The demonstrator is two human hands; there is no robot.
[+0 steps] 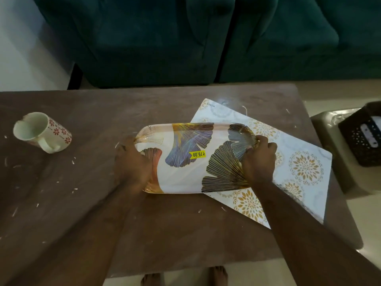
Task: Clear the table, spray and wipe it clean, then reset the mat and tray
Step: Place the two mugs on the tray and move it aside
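Observation:
A white tray (185, 176) with gold, blue and black leaf prints and a yellow price sticker sits mid-table, tilted up toward me. My left hand (132, 164) grips its left end and my right hand (258, 159) grips its right end. Under its right part lies a white place mat (305, 168) with gold flower medallions, turned askew and reaching to the table's right edge. A white mug (39, 131) with red flowers lies on its side at the far left of the brown table (175, 223). Small white scraps are scattered over the table top.
A dark green sofa (165, 38) stands just behind the table. To the right, a beige stool (329, 137) carries a dark perforated basket (362, 137). My bare feet (185, 277) show below the table's near edge on the pale floor.

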